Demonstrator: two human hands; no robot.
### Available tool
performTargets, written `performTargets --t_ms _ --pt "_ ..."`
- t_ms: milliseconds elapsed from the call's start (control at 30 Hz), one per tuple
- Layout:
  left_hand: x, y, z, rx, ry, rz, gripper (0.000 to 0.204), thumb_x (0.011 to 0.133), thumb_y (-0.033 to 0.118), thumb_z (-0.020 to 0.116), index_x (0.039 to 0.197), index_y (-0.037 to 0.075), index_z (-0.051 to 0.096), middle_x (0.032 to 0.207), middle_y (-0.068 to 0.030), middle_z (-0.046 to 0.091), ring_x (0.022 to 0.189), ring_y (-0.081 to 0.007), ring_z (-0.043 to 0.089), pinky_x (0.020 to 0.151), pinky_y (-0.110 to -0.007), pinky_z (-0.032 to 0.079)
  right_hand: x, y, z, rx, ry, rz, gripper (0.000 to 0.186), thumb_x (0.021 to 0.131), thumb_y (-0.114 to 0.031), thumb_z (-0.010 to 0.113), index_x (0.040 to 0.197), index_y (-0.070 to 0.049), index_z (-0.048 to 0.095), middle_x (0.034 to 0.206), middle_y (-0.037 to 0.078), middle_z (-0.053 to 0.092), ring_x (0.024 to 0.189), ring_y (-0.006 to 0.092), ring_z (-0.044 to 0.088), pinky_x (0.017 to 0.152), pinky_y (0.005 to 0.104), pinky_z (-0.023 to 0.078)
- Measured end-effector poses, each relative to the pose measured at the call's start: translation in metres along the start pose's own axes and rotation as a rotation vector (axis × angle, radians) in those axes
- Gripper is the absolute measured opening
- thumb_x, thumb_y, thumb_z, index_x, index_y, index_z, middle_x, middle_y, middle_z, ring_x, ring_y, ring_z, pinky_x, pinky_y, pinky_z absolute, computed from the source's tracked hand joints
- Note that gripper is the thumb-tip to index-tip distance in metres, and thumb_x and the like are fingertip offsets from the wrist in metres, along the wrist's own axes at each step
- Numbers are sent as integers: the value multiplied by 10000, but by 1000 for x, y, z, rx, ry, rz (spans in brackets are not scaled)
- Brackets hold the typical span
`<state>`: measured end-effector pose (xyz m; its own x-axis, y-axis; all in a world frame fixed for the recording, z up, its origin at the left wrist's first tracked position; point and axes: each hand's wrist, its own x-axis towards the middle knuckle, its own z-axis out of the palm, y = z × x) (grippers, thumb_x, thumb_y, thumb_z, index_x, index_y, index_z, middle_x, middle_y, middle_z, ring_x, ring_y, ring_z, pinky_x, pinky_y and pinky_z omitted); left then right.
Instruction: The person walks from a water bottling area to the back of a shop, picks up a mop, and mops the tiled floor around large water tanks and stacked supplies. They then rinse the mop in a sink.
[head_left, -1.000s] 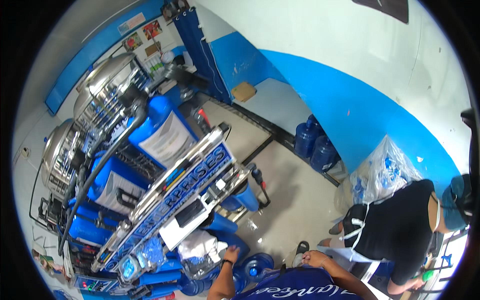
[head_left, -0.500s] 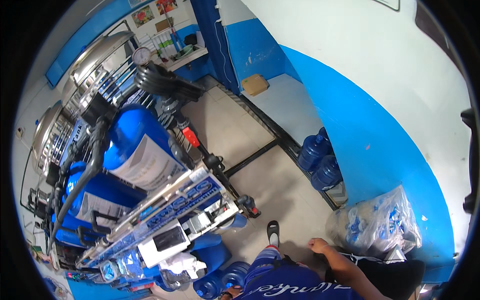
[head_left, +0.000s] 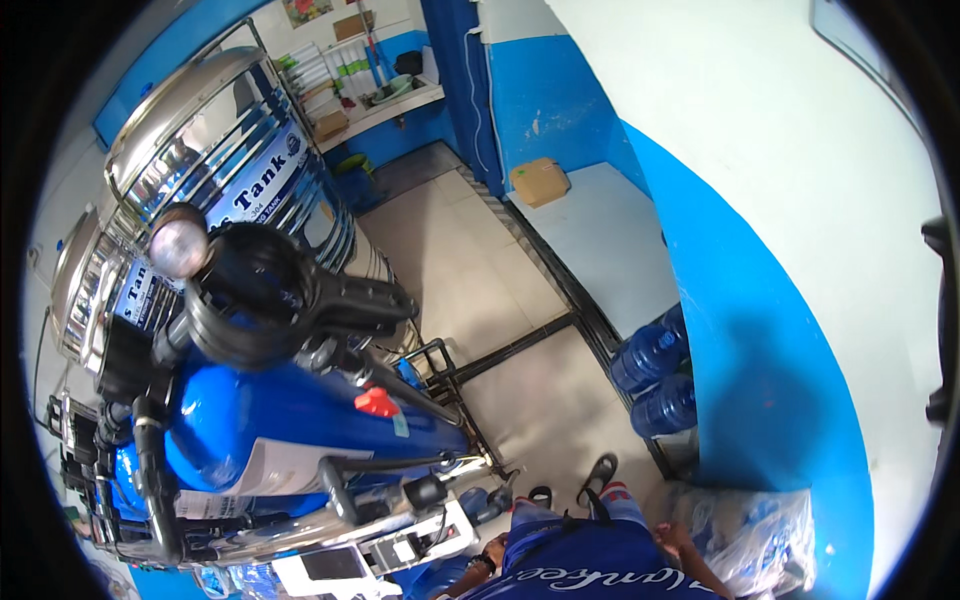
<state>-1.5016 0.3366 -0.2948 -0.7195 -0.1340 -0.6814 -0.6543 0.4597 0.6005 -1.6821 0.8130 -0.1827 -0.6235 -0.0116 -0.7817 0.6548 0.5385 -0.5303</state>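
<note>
My left hand (head_left: 496, 549), with a dark watch at the wrist, is low beside my body, close to the front of the water-filter machine. Its fingers are too small and blurred to tell their pose. On the other side of my body hangs my right hand (head_left: 673, 539), fingers loosely apart with nothing in them. It is nearest to a clear plastic bag (head_left: 765, 535) of blue and white items. Just ahead on the left are a large blue filter tank (head_left: 225, 425), black pipes and a valve with a red handle (head_left: 377, 402).
Shiny steel tanks (head_left: 205, 110) stand behind the filter. Blue water jugs (head_left: 662, 405) line the blue wall at right. A cardboard box (head_left: 540, 182) lies on a raised grey platform (head_left: 610, 235). Black strips cross the tiled floor (head_left: 545, 400). A counter with a sink is at the back.
I have stepped forward, so the filter tank and pipes look nearer and the bag has slipped lower. My right arm has come down beside my body; my left hand has moved up from the jugs.
</note>
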Motion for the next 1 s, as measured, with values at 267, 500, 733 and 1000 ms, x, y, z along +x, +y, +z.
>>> performTargets --t_ms 267,500,733,1000 --pt "-7 71 -6 -80 122 -477 424 956 457 575 1263 184 676 1242 -145 694 1158 -309 653 1013 -410 503 123 -79 -81 -788 -373 -187 392 942 -392 573 1183 -112 707 1179 152 714 1032 414 670 887 463 528" --pt "65 164 -27 -292 308 -507 462 932 488 595 1258 170 678 1238 -156 695 1158 -328 652 1010 -427 503 325 -302 -139 -1103 -453 -609 266 945 -314 648 1035 -84 749 928 138 735 898 322 703 829 414 541" --pt "132 228 -32 -407 383 -526 503 908 519 615 1252 157 679 1234 -167 695 1157 -347 651 1007 -444 504 365 -582 -58 -507 -231 -814 265 920 -271 686 1073 -59 728 991 130 754 946 270 716 857 366 550" --pt "240 237 -100 -156 175 -519 552 881 554 638 1245 141 681 1230 -179 696 1157 -368 650 1004 -464 505 403 -630 34 -919 -456 -810 266 916 -296 642 1058 -88 728 1034 160 744 967 339 705 849 411 546"
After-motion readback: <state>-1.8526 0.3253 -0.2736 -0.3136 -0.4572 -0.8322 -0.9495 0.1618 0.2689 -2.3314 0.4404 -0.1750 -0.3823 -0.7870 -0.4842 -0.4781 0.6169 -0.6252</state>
